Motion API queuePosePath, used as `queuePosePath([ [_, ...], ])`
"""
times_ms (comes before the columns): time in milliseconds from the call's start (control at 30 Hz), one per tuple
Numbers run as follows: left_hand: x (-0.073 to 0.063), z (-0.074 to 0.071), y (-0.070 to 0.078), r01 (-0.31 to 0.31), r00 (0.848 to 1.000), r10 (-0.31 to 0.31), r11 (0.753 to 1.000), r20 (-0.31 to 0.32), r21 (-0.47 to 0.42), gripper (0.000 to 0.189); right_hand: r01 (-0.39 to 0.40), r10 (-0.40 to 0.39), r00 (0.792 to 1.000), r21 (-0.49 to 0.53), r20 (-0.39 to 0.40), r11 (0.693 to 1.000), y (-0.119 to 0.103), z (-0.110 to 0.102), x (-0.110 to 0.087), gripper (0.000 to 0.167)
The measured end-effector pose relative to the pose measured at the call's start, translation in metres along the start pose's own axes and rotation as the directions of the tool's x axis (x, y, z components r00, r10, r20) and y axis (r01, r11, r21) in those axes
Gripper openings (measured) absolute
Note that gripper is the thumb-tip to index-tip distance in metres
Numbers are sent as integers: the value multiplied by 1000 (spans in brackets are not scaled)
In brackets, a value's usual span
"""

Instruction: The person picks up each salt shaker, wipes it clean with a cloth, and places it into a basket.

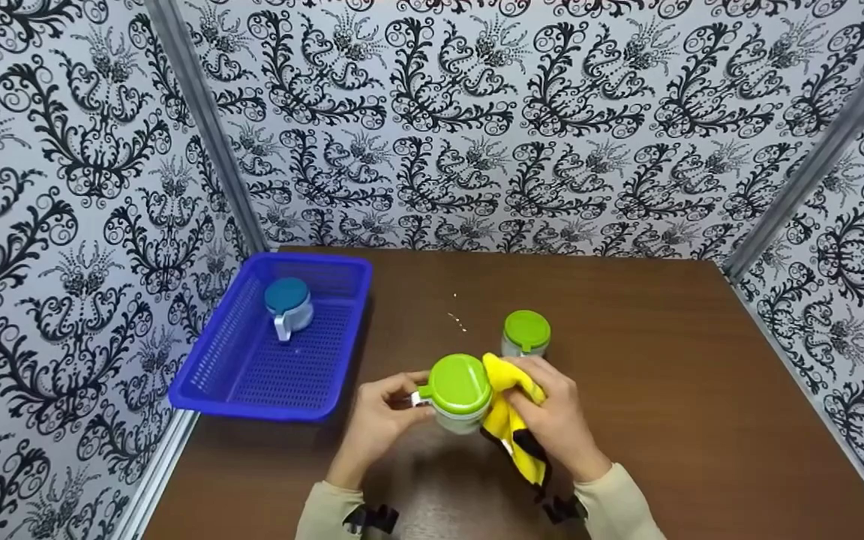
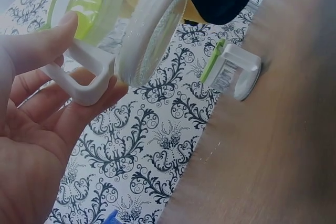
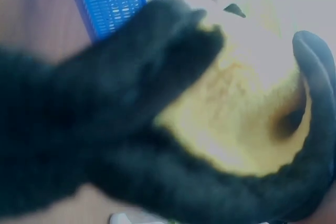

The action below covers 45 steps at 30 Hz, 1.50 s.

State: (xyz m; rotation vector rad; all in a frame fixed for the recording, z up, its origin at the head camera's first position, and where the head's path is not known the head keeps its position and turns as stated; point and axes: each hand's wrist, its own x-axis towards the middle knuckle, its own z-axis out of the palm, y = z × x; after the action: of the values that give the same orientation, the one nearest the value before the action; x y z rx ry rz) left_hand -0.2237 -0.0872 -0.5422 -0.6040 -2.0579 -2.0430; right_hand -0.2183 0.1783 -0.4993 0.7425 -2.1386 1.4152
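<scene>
My left hand (image 1: 379, 420) grips the white handle of a clear jar with a green lid (image 1: 460, 384). In the left wrist view the thumb and fingers are around that handle (image 2: 86, 95), and the jar is raised off the table. A yellow cloth with black edging (image 1: 505, 375) is bunched in my right hand (image 1: 558, 412), touching the jar's right side. The cloth (image 3: 231, 114) fills most of the right wrist view and hides the fingers. Just beyond the right hand, a second green-lidded jar (image 1: 526, 331) stands on the table.
At the left sits a blue-purple plastic basket (image 1: 271, 410), holding a teal-lidded jar (image 1: 289, 298) with a white handle. Small whitish specks (image 1: 457, 321) lie on the brown table (image 1: 672, 390). Patterned walls (image 1: 492, 150) enclose the back and sides.
</scene>
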Motion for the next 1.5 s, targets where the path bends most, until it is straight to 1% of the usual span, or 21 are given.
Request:
queuePosePath([
  [167, 2, 2, 0, -26, 1000, 26, 1000, 16, 6, 25, -22, 25, 999, -66, 33, 998, 25, -1, -6, 42],
  [300, 2, 2, 0, -37, 999, 37, 999, 4, -8, 25, -16, 28, 997, -152, 77, 988, 40, -1, -12, 41],
  [467, 0, 1, 0, -38, 999, 37, 998, -15, -52, 25, 5, 26, 993, -262, 115, 965, 51, 3, -20, 38],
  [633, -2, 0, -2, -34, 999, 33, 998, -17, -53, 24, -24, 58, 993, -304, 105, 952, 54, 8, -25, 39],
  [767, -3, 0, -2, -29, 999, 28, 998, -30, -48, 24, -35, 69, 992, -303, 102, 952, 55, 10, -26, 42],
  [867, -2, -1, 0, -26, 999, 25, 999, -30, -39, 23, -20, 50, 995, -303, 92, 953, 54, 11, -26, 43],
  [1033, -1, -1, 16, -27, 999, 26, 999, -18, -43, 21, -8, 30, 997, -288, 69, 957, 53, 13, -24, 46],
  [1133, -2, 0, 23, -44, 999, 43, 997, -15, -56, 20, -32, 47, 997, -245, 54, 969, 50, 12, -24, 47],
  [1200, -1, -1, 19, -46, 999, 46, 997, -14, -61, 23, -40, 52, 998, -219, 47, 975, 47, 10, -23, 46],
  [1300, 1, -4, 7, -41, 999, 41, 997, 0, -68, 25, -45, 54, 997, -186, 47, 981, 44, 8, -21, 45],
  [1400, 4, -9, -5, -31, 999, 33, 997, 37, -68, 22, -42, 52, 997, -162, 57, 986, 41, 5, -17, 45],
  [1500, 6, -13, -11, -28, 997, 34, 996, 75, -81, 21, -42, 51, 997, -128, 65, 991, 38, 1, -14, 44],
])
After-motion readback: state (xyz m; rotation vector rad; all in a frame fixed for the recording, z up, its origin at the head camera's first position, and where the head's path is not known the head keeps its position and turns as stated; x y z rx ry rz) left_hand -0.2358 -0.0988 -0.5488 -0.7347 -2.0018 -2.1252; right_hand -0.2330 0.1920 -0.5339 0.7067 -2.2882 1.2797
